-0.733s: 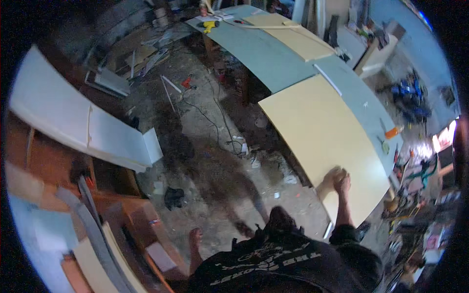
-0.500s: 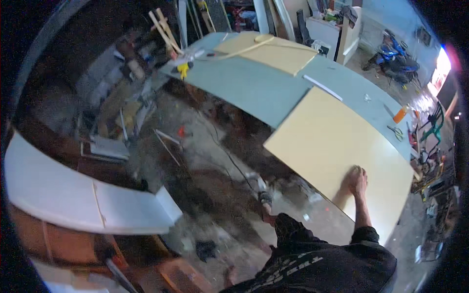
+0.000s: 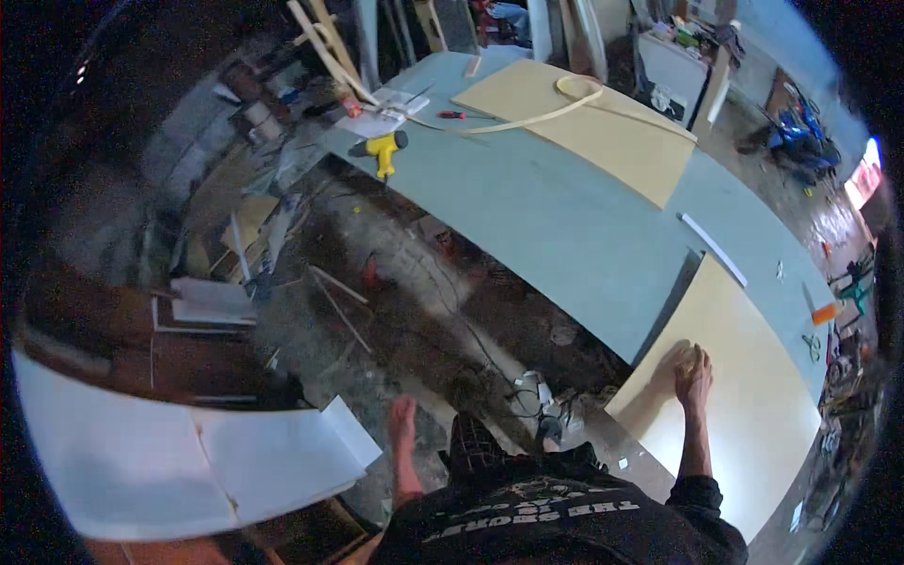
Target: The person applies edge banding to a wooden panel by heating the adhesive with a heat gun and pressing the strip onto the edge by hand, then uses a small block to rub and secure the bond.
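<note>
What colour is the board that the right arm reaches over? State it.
Pale cream-yellow; the board shows best in the head view.

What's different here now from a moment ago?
The right hand has moved over the near cream panel toward its end facing the other cream panel, and the camera's view has shifted. Still on the green table: both panels, the yellow power tool and the white strip.
</note>
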### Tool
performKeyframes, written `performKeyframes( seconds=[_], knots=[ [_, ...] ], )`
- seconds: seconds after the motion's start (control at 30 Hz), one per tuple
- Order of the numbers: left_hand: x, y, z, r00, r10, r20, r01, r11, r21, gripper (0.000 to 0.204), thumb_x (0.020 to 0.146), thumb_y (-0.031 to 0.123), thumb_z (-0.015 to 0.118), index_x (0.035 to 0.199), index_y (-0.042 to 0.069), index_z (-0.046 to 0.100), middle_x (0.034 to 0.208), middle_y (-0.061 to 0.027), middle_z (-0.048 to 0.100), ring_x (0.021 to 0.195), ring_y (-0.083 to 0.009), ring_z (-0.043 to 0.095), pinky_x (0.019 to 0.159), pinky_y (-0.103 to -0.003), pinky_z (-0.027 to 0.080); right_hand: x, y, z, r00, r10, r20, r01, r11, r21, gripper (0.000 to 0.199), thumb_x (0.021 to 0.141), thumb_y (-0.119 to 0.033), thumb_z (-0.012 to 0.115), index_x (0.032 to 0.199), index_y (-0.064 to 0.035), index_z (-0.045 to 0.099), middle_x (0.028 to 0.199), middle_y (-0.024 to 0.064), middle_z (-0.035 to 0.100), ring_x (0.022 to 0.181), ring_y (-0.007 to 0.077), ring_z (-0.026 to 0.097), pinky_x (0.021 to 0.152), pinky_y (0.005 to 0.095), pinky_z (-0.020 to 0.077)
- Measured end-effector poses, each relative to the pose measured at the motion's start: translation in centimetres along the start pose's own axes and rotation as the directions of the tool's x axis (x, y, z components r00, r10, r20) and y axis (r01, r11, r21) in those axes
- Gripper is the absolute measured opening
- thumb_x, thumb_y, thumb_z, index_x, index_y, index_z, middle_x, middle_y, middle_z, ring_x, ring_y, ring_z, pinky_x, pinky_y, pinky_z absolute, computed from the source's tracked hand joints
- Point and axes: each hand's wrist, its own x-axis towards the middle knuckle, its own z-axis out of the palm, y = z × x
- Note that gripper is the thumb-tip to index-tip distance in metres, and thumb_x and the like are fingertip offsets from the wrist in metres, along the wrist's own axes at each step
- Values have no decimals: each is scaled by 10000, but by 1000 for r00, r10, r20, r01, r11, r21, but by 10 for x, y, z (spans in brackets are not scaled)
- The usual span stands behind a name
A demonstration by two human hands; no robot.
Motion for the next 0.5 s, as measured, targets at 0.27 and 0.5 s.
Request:
performKeyframes(
  seconds=[0.27, 0.5],
  knots=[
    [389, 319, 96, 777, 621, 108, -616, 784, -78, 416, 883, 207, 683, 1212, -17, 562, 1262, -154, 571, 1112, -271, 563, 950, -403, 458, -85, -146, -4, 779, 492, -390, -459, 870, 181, 525, 782, -142, 692, 1272, -30, 541, 1297, 222, 548, 1246, 380, 484, 1061, 452, 390],
    [415, 333, 210, 622, 689, 372, -707, 698, -111, 510, 855, 237, 706, 1258, -13, 520, 1289, -165, 548, 1138, -284, 551, 966, -415, 453, -293, -345, 19, 351, 836, -422, -895, 432, 112, 608, 735, -189, 708, 1288, -47, 499, 1237, 220, 554, 1183, 384, 513, 989, 437, 435]
  ],
)
